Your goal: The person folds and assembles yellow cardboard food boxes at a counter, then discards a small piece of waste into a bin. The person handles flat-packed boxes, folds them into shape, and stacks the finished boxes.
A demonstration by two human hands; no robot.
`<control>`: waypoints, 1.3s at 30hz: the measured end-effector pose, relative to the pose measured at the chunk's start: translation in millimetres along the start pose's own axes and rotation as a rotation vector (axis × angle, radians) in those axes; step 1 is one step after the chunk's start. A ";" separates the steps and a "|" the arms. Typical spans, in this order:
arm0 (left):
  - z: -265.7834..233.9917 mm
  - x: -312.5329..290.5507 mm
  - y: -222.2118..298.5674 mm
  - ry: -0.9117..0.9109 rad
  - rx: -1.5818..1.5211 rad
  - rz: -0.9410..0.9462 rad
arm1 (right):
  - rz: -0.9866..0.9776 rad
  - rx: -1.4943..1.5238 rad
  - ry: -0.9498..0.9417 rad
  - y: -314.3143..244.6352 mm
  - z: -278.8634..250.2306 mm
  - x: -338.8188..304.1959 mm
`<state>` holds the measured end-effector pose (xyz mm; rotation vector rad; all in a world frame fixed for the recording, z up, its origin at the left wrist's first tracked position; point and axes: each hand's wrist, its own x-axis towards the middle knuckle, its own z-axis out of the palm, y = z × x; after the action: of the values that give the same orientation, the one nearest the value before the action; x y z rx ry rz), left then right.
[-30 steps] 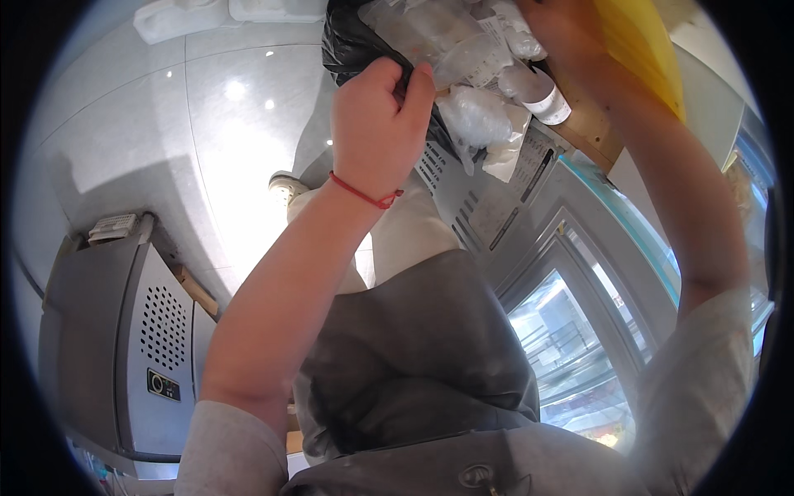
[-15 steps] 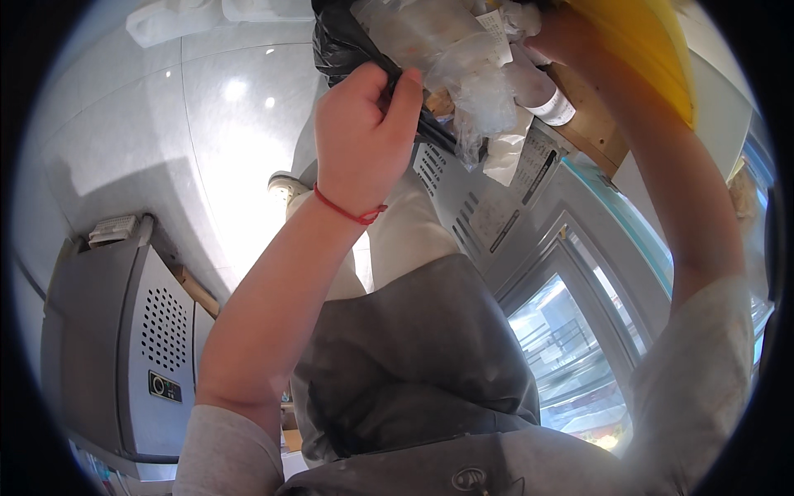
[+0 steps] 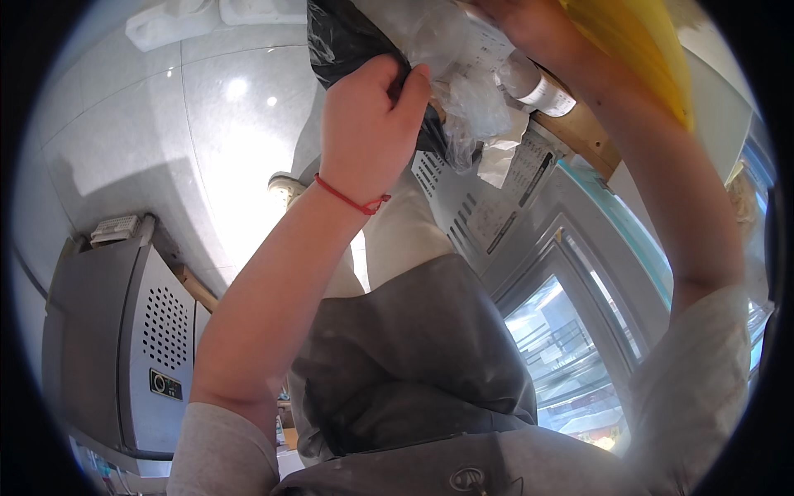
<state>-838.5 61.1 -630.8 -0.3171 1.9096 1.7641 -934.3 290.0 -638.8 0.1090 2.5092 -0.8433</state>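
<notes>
My left hand (image 3: 370, 124), with a red string around the wrist, is clenched on the edge of a black plastic bag (image 3: 339, 37) held up near the top of the view. Crumpled clear plastic (image 3: 463, 74) and a white cup (image 3: 538, 83) bulge out of the bag beside that hand. My right hand (image 3: 529, 21) reaches to the top edge, touching the clear plastic, with a yellow sheet (image 3: 637, 50) next to it; its fingers are partly cut off by the rim. My grey top (image 3: 413, 372) fills the lower middle.
A grey metal cabinet (image 3: 124, 331) with vent holes stands at the left. A glass-door display fridge (image 3: 579, 331) runs down the right. Glossy pale floor tiles (image 3: 165, 124) lie behind, with a shoe (image 3: 285, 188) on them.
My left hand has moved up and slightly right with the black bag edge. The right hand and yellow sheet have shifted toward the top edge.
</notes>
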 end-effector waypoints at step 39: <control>1.7 -33.8 -23.9 0.232 0.210 0.067 | 0.185 -0.804 -0.705 -100.3 -95.8 14.9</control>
<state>-797.8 54.0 -633.9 -0.3988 2.2722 1.6075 -1010.4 264.2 -524.8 -0.1932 1.9326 0.2244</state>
